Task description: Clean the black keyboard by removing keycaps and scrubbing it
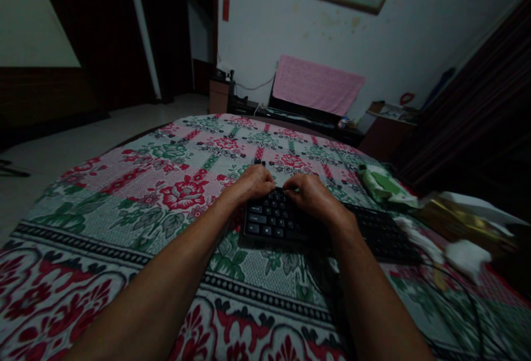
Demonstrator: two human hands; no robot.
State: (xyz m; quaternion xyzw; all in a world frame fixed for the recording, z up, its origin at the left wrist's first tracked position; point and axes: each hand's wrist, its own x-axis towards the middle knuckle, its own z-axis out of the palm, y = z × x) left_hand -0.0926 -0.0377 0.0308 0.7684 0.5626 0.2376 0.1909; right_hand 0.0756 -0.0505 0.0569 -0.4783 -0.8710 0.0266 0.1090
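Observation:
A black keyboard lies on the flowered bedspread in front of me, its left block of keys partly hidden by my right arm. My left hand is at the keyboard's upper left corner, fingers curled together. Close beside it, my right hand bends over the top rows of keys, thumb and fingers pinched near the upper edge. What either pinch holds, if anything, is hidden or too small to see. Small dark pieces lie on the bedspread just beyond my left hand.
Crumpled white tissue, a gold box and a green-and-white packet lie to the right. A black cable runs along the right side. Beyond the bed, a pink towel covers a dark screen near the wall.

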